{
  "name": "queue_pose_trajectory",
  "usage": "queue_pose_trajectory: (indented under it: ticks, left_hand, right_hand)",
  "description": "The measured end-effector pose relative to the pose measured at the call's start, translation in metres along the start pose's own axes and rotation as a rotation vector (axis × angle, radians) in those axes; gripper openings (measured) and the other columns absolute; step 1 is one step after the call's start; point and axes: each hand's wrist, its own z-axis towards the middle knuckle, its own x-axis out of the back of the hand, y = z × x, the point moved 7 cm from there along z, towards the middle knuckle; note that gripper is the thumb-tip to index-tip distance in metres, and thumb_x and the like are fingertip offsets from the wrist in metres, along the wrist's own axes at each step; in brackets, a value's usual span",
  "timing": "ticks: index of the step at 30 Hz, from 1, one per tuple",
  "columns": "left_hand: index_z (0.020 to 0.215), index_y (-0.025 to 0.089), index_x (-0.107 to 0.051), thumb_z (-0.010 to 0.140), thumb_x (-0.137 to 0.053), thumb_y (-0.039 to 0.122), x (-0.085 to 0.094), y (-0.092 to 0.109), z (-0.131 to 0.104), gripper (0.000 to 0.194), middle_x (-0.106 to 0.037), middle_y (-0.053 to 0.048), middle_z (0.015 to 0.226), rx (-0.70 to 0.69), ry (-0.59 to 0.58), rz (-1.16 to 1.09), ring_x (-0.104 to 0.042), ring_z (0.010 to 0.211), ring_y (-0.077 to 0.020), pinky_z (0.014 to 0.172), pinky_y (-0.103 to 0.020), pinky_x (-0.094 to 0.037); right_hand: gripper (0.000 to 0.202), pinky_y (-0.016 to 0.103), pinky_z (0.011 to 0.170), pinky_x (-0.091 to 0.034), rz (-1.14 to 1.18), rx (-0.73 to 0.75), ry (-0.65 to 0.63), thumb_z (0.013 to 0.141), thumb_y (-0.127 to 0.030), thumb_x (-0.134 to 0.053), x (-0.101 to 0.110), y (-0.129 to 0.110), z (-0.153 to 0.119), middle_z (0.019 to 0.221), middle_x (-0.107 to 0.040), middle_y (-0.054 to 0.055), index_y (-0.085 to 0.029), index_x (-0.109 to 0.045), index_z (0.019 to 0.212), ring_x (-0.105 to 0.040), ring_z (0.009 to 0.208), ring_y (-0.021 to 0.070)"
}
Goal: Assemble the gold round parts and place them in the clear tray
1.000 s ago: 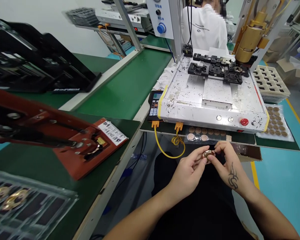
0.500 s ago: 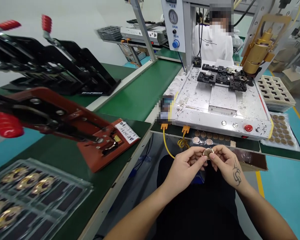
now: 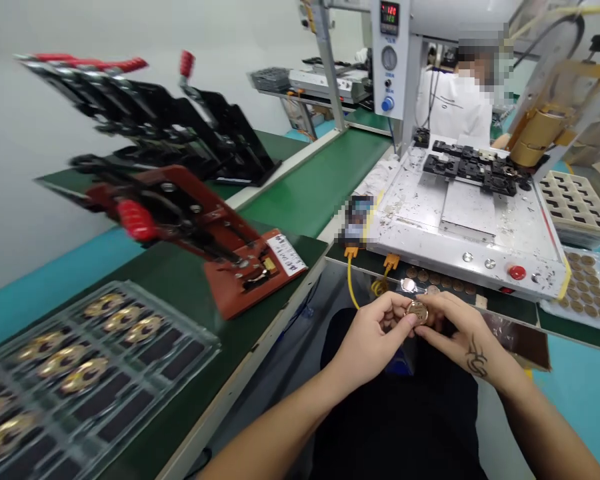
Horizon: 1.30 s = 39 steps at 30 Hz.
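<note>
Between my two hands, just in front of the white machine, is a small round gold-rimmed disc point(image 3: 417, 313). My left hand point(image 3: 380, 333) pinches its left side between thumb and fingers. My right hand point(image 3: 455, 330), with a dark tattoo near the wrist, has its thumb and fingers closed at the right edge of the disc. Behind the hands, more round discs point(image 3: 423, 275) lie in a row along the front edge of the white machine point(image 3: 430, 243).
A red clamp press point(image 3: 230, 300) and a clear tray point(image 3: 180, 363) of gold rings stand at left. Black clamps point(image 3: 230, 133) stand behind. At right are a bag of discs point(image 3: 585, 287) and a cream tray point(image 3: 580, 200). A person in white point(image 3: 453, 100) is beyond the machine.
The view has swung left, showing more of the ring tray. The disc is turned so its flat face shows, and my right thumb has moved from its front to its lower edge.
</note>
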Motion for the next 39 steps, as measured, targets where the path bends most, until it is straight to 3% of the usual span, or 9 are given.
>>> queue_pose_trajectory:
  ticks: [5,10,13,17,21,25,30,34,39]
  left_hand:
    - [0.114,0.019,-0.07,0.099,-0.072,0.033,0.032,0.041,-0.014,0.021,-0.075,-0.006,0.1,-0.132,0.05,0.234,-0.07,0.082,-0.0175,0.075,-0.03,-0.056]
    - [0.103,0.021,-0.069,0.102,-0.07,0.031,0.143,0.159,-0.055,0.01,-0.074,-0.007,0.101,-0.785,0.655,0.812,-0.068,0.091,-0.0189,0.086,-0.035,-0.054]
    - [0.086,0.02,-0.063,0.107,-0.059,0.027,0.184,0.187,-0.061,0.023,-0.069,-0.004,0.083,-1.015,0.649,1.073,-0.063,0.081,-0.0176,0.079,-0.034,-0.05]
    - [0.06,0.02,-0.036,0.108,-0.055,0.033,0.199,0.179,-0.036,0.053,-0.038,0.003,0.054,-0.959,0.366,1.293,-0.038,0.054,-0.0143,0.062,-0.033,-0.036]
    - [0.064,0.02,-0.035,0.11,-0.053,0.041,0.232,0.22,-0.024,0.054,-0.038,0.002,0.061,-0.854,0.644,0.956,-0.038,0.057,-0.012,0.061,-0.03,-0.034]
    - [0.089,0.017,-0.05,0.114,-0.049,0.035,0.298,0.259,-0.01,0.031,-0.056,-0.002,0.081,-0.703,0.775,0.51,-0.061,0.072,-0.013,0.08,-0.032,-0.051]
    - [0.112,0.015,-0.061,0.108,-0.058,0.032,0.362,0.192,-0.049,0.018,-0.072,-0.01,0.095,-0.22,0.962,0.588,-0.072,0.077,-0.0219,0.082,-0.041,-0.058]
    - [0.093,0.015,-0.076,0.092,-0.072,0.029,0.331,0.059,-0.061,0.015,-0.076,-0.009,0.082,0.303,0.447,0.636,-0.075,0.074,-0.0258,0.075,-0.038,-0.059]
    - [0.101,0.014,-0.075,0.079,-0.075,0.03,0.304,-0.012,-0.033,0.027,-0.072,-0.005,0.074,0.258,0.453,0.654,-0.07,0.068,-0.0243,0.062,-0.03,-0.051]
  right_hand:
    - [0.053,0.033,0.093,-0.058,-0.239,0.29,-0.101,0.104,-0.019,-0.066,-0.006,-0.02,0.026,0.132,-0.066,0.011,-0.028,-0.051,0.155,-0.068,0.111,0.0207]
    - [0.045,0.029,0.075,-0.055,-0.141,0.364,-0.031,0.1,-0.02,-0.069,-0.019,-0.028,0.068,0.102,-0.066,0.005,-0.025,-0.058,0.143,-0.063,0.08,0.0145]
    - [0.041,0.027,0.069,-0.054,-0.05,0.354,-0.016,0.1,-0.021,-0.07,-0.029,-0.031,0.091,0.094,-0.064,0.002,-0.026,-0.06,0.139,-0.062,0.075,0.0129]
    - [0.038,0.026,0.067,-0.054,0.037,0.323,-0.021,0.101,-0.025,-0.07,-0.045,-0.038,0.118,0.085,-0.062,0.0,-0.026,-0.062,0.138,-0.06,0.071,0.0125]
    - [0.033,0.027,0.06,-0.05,0.102,0.276,-0.015,0.1,-0.033,-0.07,-0.072,-0.044,0.154,0.081,-0.061,0.0,-0.019,-0.064,0.13,-0.057,0.066,0.0129]
    - [0.037,0.029,0.064,-0.049,0.145,0.241,-0.11,0.099,-0.041,-0.069,-0.116,-0.035,0.195,0.087,-0.062,0.003,-0.016,-0.064,0.125,-0.057,0.071,0.0142]
    - [0.037,0.03,0.07,-0.046,0.008,0.305,-0.209,0.097,-0.04,-0.067,-0.16,-0.015,0.216,0.084,-0.059,0.002,-0.017,-0.066,0.126,-0.054,0.072,0.0149]
    - [0.033,0.03,0.073,-0.044,-0.012,0.352,-0.286,0.094,-0.036,-0.066,-0.188,-0.01,0.231,0.083,-0.054,0.001,-0.017,-0.068,0.121,-0.052,0.073,0.0159]
    - [0.024,0.029,0.079,-0.044,-0.035,0.357,-0.369,0.088,-0.033,-0.067,-0.225,-0.007,0.261,0.083,-0.056,0.003,-0.017,-0.07,0.107,-0.053,0.079,0.0173]
